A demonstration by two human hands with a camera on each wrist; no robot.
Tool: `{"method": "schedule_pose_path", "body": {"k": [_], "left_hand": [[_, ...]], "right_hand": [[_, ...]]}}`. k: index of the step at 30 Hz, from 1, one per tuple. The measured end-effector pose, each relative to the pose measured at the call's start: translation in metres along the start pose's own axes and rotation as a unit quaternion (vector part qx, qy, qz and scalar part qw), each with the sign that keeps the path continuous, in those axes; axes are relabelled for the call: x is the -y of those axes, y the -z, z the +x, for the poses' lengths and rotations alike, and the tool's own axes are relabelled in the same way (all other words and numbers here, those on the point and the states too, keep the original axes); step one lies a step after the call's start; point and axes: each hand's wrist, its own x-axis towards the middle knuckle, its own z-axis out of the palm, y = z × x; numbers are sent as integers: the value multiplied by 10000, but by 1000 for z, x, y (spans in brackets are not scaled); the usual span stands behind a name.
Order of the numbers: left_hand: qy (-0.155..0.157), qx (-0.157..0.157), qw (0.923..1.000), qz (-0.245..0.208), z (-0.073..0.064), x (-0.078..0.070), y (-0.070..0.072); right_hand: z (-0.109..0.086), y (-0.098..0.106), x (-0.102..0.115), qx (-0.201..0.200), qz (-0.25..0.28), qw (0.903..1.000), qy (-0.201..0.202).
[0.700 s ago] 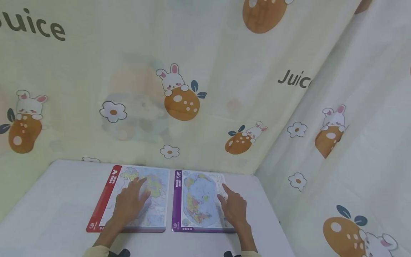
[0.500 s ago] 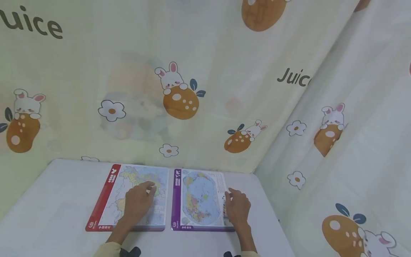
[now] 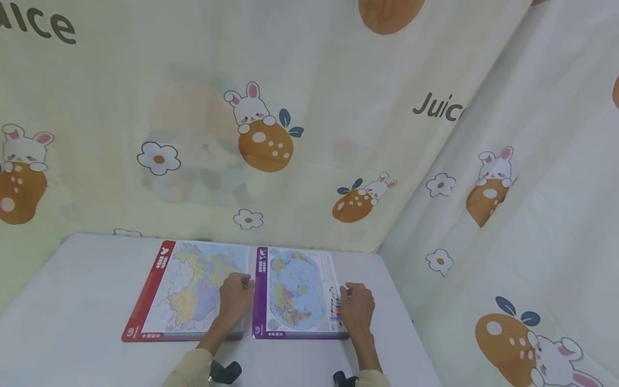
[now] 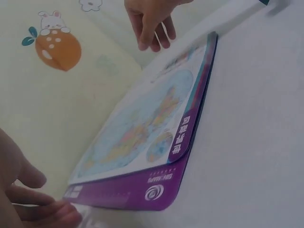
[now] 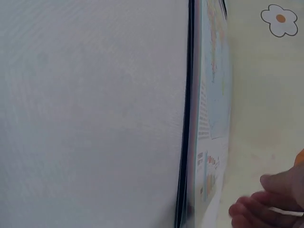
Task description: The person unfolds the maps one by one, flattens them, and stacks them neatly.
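Two printed map boards lie side by side in the head view: a red-banded map [image 3: 193, 295] on the left and a purple-banded world map [image 3: 297, 290] on the right. My left hand [image 3: 236, 296] is over the red-banded map's right side, fingertips close to the purple band. In the left wrist view its loosely bent fingers [image 4: 42, 209] come near the purple band's far end, holding nothing. At the world map's right edge is my right hand [image 3: 358, 309], fingers bent downward. The left wrist view shows that right hand [image 4: 152, 21] raised above the board with nothing in it.
The boards rest on a white table [image 3: 87, 301]. A pale curtain [image 3: 203, 161] printed with rabbits, oranges and flowers hangs behind it, and another patterned sheet [image 3: 532, 242] hangs on the right. Dark wrist devices [image 3: 225, 372] sit by the sleeves.
My left hand has moved right, from the middle of the red-banded map toward the purple one, its pointing finger now bent. The right hand's fingers have also bent in. The view has shifted slightly.
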Motion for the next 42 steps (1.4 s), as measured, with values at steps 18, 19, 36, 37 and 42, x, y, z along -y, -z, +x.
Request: {"method": "schedule_pose_path", "body": {"k": [18, 19, 36, 37, 42], "left_hand": [[232, -94, 9973, 683, 9, -19, -20], [272, -126, 9975, 638, 10, -19, -21], [529, -375, 9977, 172, 13, -16, -27], [519, -367, 9979, 124, 12, -16, -27], [627, -237, 9977, -55, 13, -11, -27]], "right_hand": [[6, -21, 7, 543, 22, 9935, -1000], [7, -21, 7, 525, 12, 9935, -1008], [2, -17, 0, 179, -127, 9948, -998], [1, -18, -2, 145, -136, 9945, -1027], [1, -20, -9, -2, 70, 9933, -1150]]}}
